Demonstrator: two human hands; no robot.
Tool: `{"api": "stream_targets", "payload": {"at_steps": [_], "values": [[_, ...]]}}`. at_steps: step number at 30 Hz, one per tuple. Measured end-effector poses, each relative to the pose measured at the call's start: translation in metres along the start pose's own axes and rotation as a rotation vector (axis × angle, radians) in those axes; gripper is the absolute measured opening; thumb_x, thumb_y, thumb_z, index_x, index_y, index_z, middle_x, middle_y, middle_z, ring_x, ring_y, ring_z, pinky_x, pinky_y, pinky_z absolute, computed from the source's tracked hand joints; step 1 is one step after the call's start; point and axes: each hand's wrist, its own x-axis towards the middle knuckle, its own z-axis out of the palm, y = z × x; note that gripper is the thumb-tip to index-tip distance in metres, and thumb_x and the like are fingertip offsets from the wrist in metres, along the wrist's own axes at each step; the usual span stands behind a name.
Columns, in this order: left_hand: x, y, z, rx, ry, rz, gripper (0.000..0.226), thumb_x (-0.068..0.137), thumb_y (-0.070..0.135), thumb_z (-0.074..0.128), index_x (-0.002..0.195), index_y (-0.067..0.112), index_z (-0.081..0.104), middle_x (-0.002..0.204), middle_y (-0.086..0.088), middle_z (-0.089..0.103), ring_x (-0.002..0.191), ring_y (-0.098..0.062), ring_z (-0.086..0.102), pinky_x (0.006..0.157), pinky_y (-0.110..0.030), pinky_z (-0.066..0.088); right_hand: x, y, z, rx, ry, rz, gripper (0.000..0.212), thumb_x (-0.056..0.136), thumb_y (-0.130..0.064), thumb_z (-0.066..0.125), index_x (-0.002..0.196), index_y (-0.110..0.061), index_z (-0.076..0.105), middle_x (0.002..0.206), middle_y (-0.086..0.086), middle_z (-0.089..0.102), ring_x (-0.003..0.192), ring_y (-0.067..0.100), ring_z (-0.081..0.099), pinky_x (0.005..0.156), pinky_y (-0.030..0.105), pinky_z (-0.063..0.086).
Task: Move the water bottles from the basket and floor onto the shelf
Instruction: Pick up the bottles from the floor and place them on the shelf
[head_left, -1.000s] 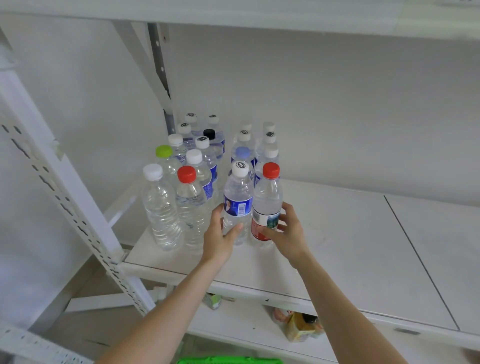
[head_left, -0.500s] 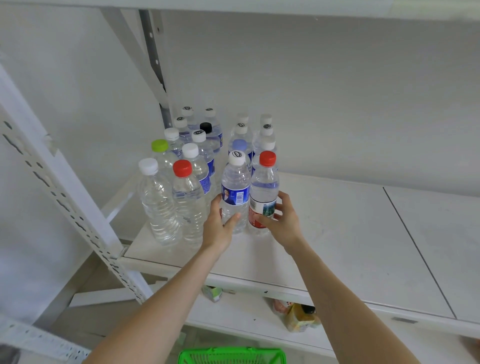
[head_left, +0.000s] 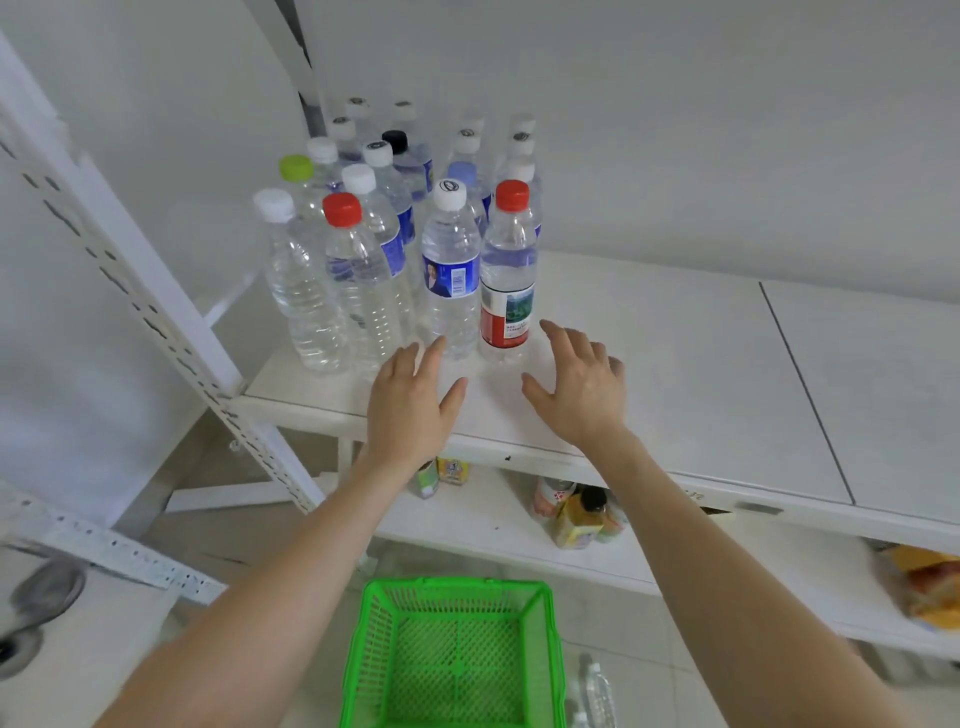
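Several water bottles stand clustered at the left end of the white shelf (head_left: 675, 374). In the front row are a blue-labelled bottle with a white cap (head_left: 451, 270) and a red-capped bottle with a red label (head_left: 508, 275). My left hand (head_left: 410, 400) hovers open just in front of the blue-labelled bottle, holding nothing. My right hand (head_left: 582, 387) is open too, just right of and in front of the red-capped bottle. Neither hand touches a bottle. The green basket (head_left: 452, 654) on the floor below looks empty. A clear bottle (head_left: 597, 691) lies on the floor to its right.
A perforated white upright (head_left: 156, 322) slants along the left of the shelf. The lower shelf (head_left: 493, 525) holds small drink cartons and a juice bottle (head_left: 579, 519). An orange packet (head_left: 924, 587) lies at the far right. The right part of the upper shelf holds nothing.
Both hands have let go of the two front bottles and drawn back toward me with fingers spread. The view has tilted down, bringing the green basket and the floor bottle into sight.
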Motion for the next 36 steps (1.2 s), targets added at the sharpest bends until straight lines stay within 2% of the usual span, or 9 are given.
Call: {"api": "stream_targets", "payload": {"at_steps": [5, 11, 13, 17, 21, 25, 29, 33, 36], "values": [[-0.047, 0.012, 0.002, 0.206, -0.066, 0.065, 0.067, 0.090, 0.053, 0.028, 0.142, 0.015, 0.045, 0.143, -0.021, 0.048, 0.136, -0.040, 0.038, 0.109, -0.057, 0.033, -0.050, 0.013, -0.002, -0.146, 0.011, -0.036, 0.066, 0.087, -0.048, 0.054, 0.145, -0.022, 0.036, 0.148, 0.011, 0.041, 0.134, 0.036, 0.038, 0.106, 0.055, 0.029], [-0.101, 0.032, 0.008, 0.262, -0.071, 0.212, 0.054, 0.091, 0.042, 0.055, 0.138, 0.016, 0.049, 0.144, -0.022, 0.047, 0.138, -0.039, 0.037, 0.108, -0.062, 0.030, -0.125, 0.025, -0.006, -0.204, 0.052, 0.018, 0.066, 0.082, -0.045, 0.062, 0.140, -0.018, 0.044, 0.145, 0.015, 0.046, 0.132, 0.039, 0.042, 0.105, 0.062, 0.030], [-0.123, 0.044, 0.011, 0.254, -0.065, 0.248, 0.054, 0.089, 0.041, 0.056, 0.137, 0.016, 0.050, 0.143, -0.022, 0.048, 0.138, -0.039, 0.038, 0.108, -0.062, 0.030, -0.155, 0.029, -0.008, -0.221, 0.091, 0.046, 0.065, 0.081, -0.044, 0.064, 0.138, -0.017, 0.046, 0.143, 0.015, 0.048, 0.131, 0.038, 0.043, 0.104, 0.062, 0.031], [-0.177, 0.065, 0.023, 0.261, -0.113, 0.297, 0.059, 0.089, 0.044, 0.056, 0.140, 0.015, 0.046, 0.147, -0.022, 0.044, 0.141, -0.037, 0.034, 0.111, -0.062, 0.026, -0.220, 0.041, -0.013, -0.254, 0.107, 0.061, 0.063, 0.084, -0.049, 0.054, 0.137, -0.017, 0.048, 0.145, 0.014, 0.047, 0.134, 0.035, 0.042, 0.106, 0.059, 0.027], [-0.230, 0.087, 0.036, 0.245, -0.185, 0.317, 0.059, 0.090, 0.044, 0.055, 0.141, 0.017, 0.045, 0.146, -0.021, 0.045, 0.141, -0.036, 0.033, 0.111, -0.063, 0.026, -0.281, 0.060, -0.014, -0.260, 0.054, 0.130, 0.067, 0.082, -0.047, 0.057, 0.141, -0.019, 0.042, 0.148, 0.011, 0.042, 0.137, 0.033, 0.037, 0.108, 0.060, 0.024], [-0.277, 0.117, 0.057, 0.240, -0.277, 0.338, 0.059, 0.090, 0.046, 0.054, 0.141, 0.018, 0.046, 0.148, -0.021, 0.043, 0.141, -0.037, 0.034, 0.111, -0.064, 0.026, -0.335, 0.092, -0.016, -0.259, -0.003, 0.201, 0.066, 0.083, -0.048, 0.049, 0.142, -0.018, 0.041, 0.147, 0.014, 0.044, 0.137, 0.034, 0.038, 0.109, 0.061, 0.024], [-0.322, 0.152, 0.085, 0.248, -0.369, 0.329, 0.057, 0.089, 0.047, 0.055, 0.138, 0.018, 0.050, 0.145, -0.019, 0.047, 0.140, -0.036, 0.037, 0.110, -0.063, 0.028, -0.386, 0.135, -0.017, -0.250, -0.096, 0.273, 0.067, 0.082, -0.046, 0.057, 0.141, -0.018, 0.042, 0.149, 0.013, 0.043, 0.137, 0.033, 0.039, 0.110, 0.060, 0.024], [-0.363, 0.190, 0.118, 0.229, -0.505, 0.251, 0.059, 0.085, 0.049, 0.039, 0.133, 0.020, 0.056, 0.139, -0.018, 0.054, 0.134, -0.037, 0.045, 0.106, -0.063, 0.034, -0.427, 0.185, -0.018, -0.255, -0.225, 0.325, 0.067, 0.083, -0.052, 0.042, 0.140, -0.019, 0.044, 0.145, 0.012, 0.048, 0.134, 0.032, 0.044, 0.108, 0.060, 0.029], [-0.390, 0.217, 0.143, 0.213, -0.541, 0.187, 0.057, 0.081, 0.046, 0.049, 0.130, 0.020, 0.060, 0.136, -0.018, 0.056, 0.130, -0.036, 0.049, 0.105, -0.062, 0.036, -0.450, 0.222, -0.013, -0.230, -0.293, 0.326, 0.068, 0.082, -0.053, 0.039, 0.139, -0.018, 0.045, 0.143, 0.013, 0.050, 0.132, 0.033, 0.046, 0.107, 0.060, 0.031]]}}
